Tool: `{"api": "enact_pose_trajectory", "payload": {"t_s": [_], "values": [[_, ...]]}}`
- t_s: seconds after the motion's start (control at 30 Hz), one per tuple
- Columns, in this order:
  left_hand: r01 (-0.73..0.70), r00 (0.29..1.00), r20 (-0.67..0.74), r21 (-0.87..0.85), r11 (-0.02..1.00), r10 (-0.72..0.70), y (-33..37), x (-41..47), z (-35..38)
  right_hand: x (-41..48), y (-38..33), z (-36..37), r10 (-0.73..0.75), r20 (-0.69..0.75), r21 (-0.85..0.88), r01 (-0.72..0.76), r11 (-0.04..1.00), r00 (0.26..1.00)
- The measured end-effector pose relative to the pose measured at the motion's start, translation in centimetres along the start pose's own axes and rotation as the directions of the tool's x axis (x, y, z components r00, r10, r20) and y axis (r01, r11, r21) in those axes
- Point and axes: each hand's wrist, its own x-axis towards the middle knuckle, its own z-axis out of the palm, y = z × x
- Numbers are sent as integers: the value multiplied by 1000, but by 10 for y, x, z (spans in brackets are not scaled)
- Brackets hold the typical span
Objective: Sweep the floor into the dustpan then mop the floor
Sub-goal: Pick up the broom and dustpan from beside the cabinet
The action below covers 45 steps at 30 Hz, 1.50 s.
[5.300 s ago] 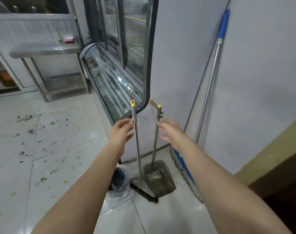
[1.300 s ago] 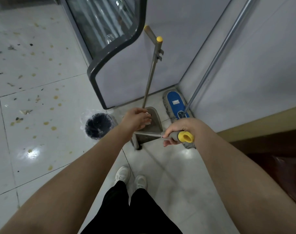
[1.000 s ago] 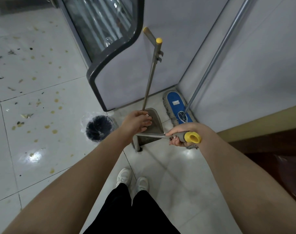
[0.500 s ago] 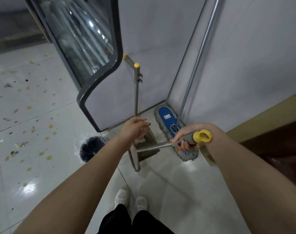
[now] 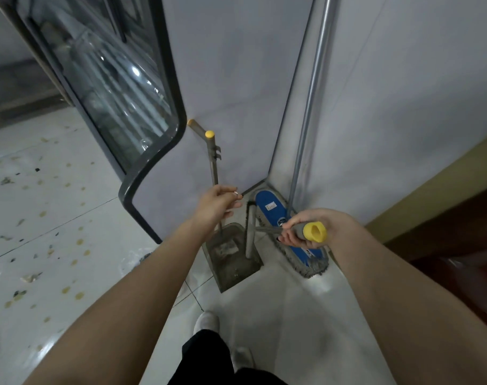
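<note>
White floor tiles (image 5: 56,245) on the left of the frame are dotted with yellow spots and dark scraps, so no sweeping is judged to have been done, and the mopping is all left to do.

At centre, the dustpan (image 5: 231,259) is seen standing on the floor in the corner beside the glass-fronted cabinet (image 5: 103,87), its thin handle rising to a yellow cap. The left hand (image 5: 215,208) is held at that handle, fingers curled around it loosely; a firm grip cannot be confirmed, as the palm side is turned away.

The broom (image 5: 249,232) is gripped by the right hand (image 5: 310,225) just below its yellow end cap, fingers wrapped tight around the grey grip. Only a narrow grey bar is shown over the dustpan; the bristles are hard to make out.

To the right, the mop (image 5: 292,234) is seen leaning in the corner, untouched, blue pad on the floor. Its pole is cut off at the top edge.

A round dark thing at the left forearm is almost fully hidden. 2 pale shoes are glimpsed at the bottom.
</note>
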Motion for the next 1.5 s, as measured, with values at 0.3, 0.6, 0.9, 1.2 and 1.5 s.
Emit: {"api": "enact_pose_trajectory", "payload": {"t_s": [0.3, 0.6, 0.9, 1.2, 1.5], "values": [[-4, 998, 63, 9, 1000, 3, 29, 68, -37, 20, -37, 29, -199, -40, 544, 189, 817, 979], [18, 975, 217, 90, 996, -38, 61, 146, -67, 29, -91, 58, -205, -103, 616, 224, 755, 973], [-26, 939, 342, 196, 980, -43, 62, 181, -72, 39, -96, 52, -63, -105, 694, 119, 710, 992], [-265, 921, 350, 239, 934, 172, 68, 208, -83, 34, -107, 38, 9, -103, 544, 48, 838, 995], [-598, 801, 427, 582, 551, 419, 88, 254, -115, 37, -140, 43, 108, -196, 122, -85, 989, 975]]}}
